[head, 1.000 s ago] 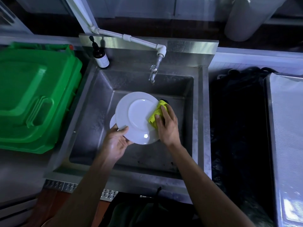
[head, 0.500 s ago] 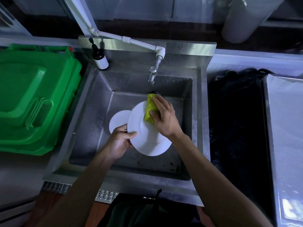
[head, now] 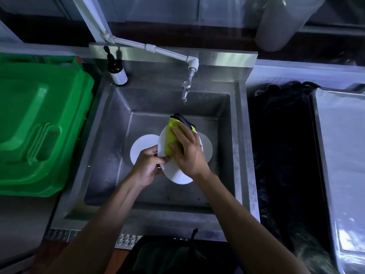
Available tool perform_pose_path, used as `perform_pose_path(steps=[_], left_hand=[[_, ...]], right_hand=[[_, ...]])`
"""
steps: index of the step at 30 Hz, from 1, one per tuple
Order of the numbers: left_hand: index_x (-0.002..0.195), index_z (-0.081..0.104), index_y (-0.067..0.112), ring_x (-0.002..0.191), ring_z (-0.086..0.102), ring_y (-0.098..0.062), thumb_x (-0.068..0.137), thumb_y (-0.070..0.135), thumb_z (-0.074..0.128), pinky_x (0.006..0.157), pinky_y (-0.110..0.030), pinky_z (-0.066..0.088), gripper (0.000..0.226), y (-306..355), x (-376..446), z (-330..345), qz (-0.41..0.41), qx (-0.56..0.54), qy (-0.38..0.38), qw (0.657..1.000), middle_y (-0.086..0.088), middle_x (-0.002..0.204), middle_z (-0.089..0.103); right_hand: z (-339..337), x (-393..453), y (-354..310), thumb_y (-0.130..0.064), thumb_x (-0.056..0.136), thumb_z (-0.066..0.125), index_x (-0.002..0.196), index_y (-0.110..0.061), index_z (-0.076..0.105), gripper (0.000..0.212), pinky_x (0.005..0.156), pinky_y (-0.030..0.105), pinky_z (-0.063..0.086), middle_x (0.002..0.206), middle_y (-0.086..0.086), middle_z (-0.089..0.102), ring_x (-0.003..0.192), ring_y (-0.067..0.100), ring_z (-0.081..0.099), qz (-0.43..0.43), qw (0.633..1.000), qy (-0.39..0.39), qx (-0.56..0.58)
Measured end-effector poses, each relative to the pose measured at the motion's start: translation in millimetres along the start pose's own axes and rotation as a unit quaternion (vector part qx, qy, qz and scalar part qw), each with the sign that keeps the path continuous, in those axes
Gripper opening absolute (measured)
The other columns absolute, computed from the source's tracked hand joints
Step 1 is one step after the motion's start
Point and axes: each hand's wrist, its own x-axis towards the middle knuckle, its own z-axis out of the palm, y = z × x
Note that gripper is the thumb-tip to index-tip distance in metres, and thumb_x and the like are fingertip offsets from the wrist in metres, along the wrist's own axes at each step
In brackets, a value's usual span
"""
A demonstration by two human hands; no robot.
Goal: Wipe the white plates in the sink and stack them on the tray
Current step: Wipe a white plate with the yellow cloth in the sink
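Observation:
Over the steel sink (head: 110, 123) I hold a white plate (head: 176, 174) tilted on edge. My left hand (head: 147, 168) grips its left rim. My right hand (head: 188, 153) presses a yellow sponge cloth (head: 170, 135) with a dark backing against the plate's face, fingers over the cloth. Two more white plates lie on the sink floor: one (head: 143, 147) to the left, another (head: 207, 146) showing to the right behind my right hand.
A tap (head: 185, 91) on a white pipe hangs over the sink's back. A dark pump bottle (head: 116, 71) stands at the back left corner. A green plastic crate (head: 37, 123) sits on the left. A metal tray (head: 343, 155) lies at far right beyond a dark gap.
The plate turned more edge-on and shifted right. My right hand slid the cloth from the plate's right rim up and across its face. A second plate on the sink floor came into view.

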Motion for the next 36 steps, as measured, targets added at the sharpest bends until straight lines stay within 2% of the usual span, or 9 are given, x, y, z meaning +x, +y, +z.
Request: perform_pose_path(steps=[8, 11, 18, 20, 23, 25, 30, 33, 36], left_hand=[[0.092, 0.075, 0.011, 0.068, 0.072, -0.02, 0.081, -0.011, 0.066, 0.048, -0.027, 0.051, 0.027, 9.2, 10.1, 1.5, 0.006, 0.042, 0.009, 0.999, -0.004, 0.082, 0.074], [0.086, 0.077, 0.015, 0.072, 0.073, -0.02, 0.082, -0.011, 0.067, 0.051, -0.027, 0.053, 0.028, 12.9, 13.5, 3.4, 0.024, 0.072, -0.017, 0.997, -0.003, 0.084, 0.076], [0.099, 0.074, 0.017, 0.094, 0.072, -0.027, 0.088, 0.002, 0.066, 0.08, -0.044, 0.058, 0.021, 33.5, 20.3, 22.6, 0.123, 0.27, -0.08, 0.952, -0.003, 0.096, 0.078], [0.087, 0.067, 0.011, 0.081, 0.067, -0.031, 0.087, 0.004, 0.063, 0.072, -0.044, 0.054, 0.008, 41.6, 22.1, 34.5, 0.169, 0.344, -0.089, 0.919, -0.007, 0.083, 0.072], [0.066, 0.036, 0.018, 0.061, 0.039, -0.026, 0.088, 0.004, 0.062, 0.058, -0.037, 0.031, 0.037, 52.5, 21.9, 59.3, 0.237, 0.448, -0.084, 0.858, 0.003, 0.06, 0.041], [0.068, 0.03, 0.021, 0.062, 0.039, -0.026, 0.091, 0.005, 0.058, 0.056, -0.037, 0.027, 0.039, 58.8, 21.3, 76.6, 0.276, 0.512, -0.084, 0.809, 0.005, 0.06, 0.037], [0.089, 0.052, 0.014, 0.064, 0.052, -0.041, 0.088, 0.001, 0.054, 0.053, -0.037, 0.032, 0.013, 72.7, 18.2, 133.4, 0.378, 0.599, -0.092, 0.7, -0.011, 0.067, 0.052], [0.109, 0.066, 0.014, 0.063, 0.06, -0.044, 0.086, -0.002, 0.057, 0.052, -0.038, 0.038, 0.03, 80.2, 17.6, 183.9, 0.438, 0.634, -0.081, 0.632, -0.018, 0.07, 0.064], [0.114, 0.071, 0.017, 0.064, 0.066, -0.042, 0.078, -0.009, 0.062, 0.051, -0.037, 0.045, 0.046, 79.6, 16.0, 238.5, 0.491, 0.628, -0.093, 0.597, -0.015, 0.078, 0.073]], right_hand=[[-0.7, -5.2, -9.8, -0.009, 0.089, 0.069, 0.133, -0.014, 0.063, 0.045, 0.106, 0.028, 0.042, 0.146, 0.003, 0.052, 0.128, 0.019, 0.051, 0.082, 0.992, 0.068, 0.068], [-7.7, -7.4, -10.0, -0.007, 0.086, 0.071, 0.129, -0.015, 0.067, 0.045, 0.101, 0.029, 0.048, 0.142, 0.001, 0.056, 0.121, 0.009, 0.055, 0.109, 0.987, 0.095, 0.066], [-51.4, -21.9, 1.5, -0.003, 0.079, 0.075, 0.128, -0.01, 0.068, 0.05, 0.1, 0.044, 0.05, 0.139, 0.006, 0.059, 0.122, 0.026, 0.058, 0.164, 0.979, 0.118, -0.014], [-68.9, -28.9, 6.0, -0.002, 0.079, 0.074, 0.128, -0.009, 0.068, 0.051, 0.097, 0.043, 0.051, 0.138, 0.007, 0.06, 0.121, 0.027, 0.059, 0.165, 0.977, 0.125, -0.045], [-97.1, -43.0, 13.0, -0.003, 0.079, 0.072, 0.128, -0.01, 0.068, 0.05, 0.097, 0.04, 0.051, 0.138, 0.006, 0.061, 0.12, 0.028, 0.06, 0.175, 0.971, 0.149, -0.073], [-115.6, -53.2, 18.7, -0.004, 0.08, 0.071, 0.128, -0.011, 0.068, 0.048, 0.096, 0.041, 0.052, 0.138, 0.005, 0.06, 0.12, 0.028, 0.06, 0.18, 0.965, 0.167, -0.089], [-170.0, -82.7, 44.2, -0.007, 0.08, 0.073, 0.128, -0.014, 0.069, 0.049, 0.095, 0.044, 0.052, 0.139, 0.003, 0.06, 0.119, 0.027, 0.06, 0.191, 0.953, 0.211, -0.106], [-209.1, -101.3, 64.2, -0.011, 0.082, 0.072, 0.132, -0.018, 0.066, 0.05, 0.097, 0.044, 0.051, 0.142, 0.001, 0.057, 0.12, 0.029, 0.057, 0.199, 0.949, 0.215, -0.118], [-249.2, -122.3, 86.7, -0.009, 0.082, 0.071, 0.131, -0.018, 0.066, 0.05, 0.1, 0.044, 0.049, 0.142, 0.003, 0.057, 0.122, 0.032, 0.057, 0.201, 0.944, 0.234, -0.117]])
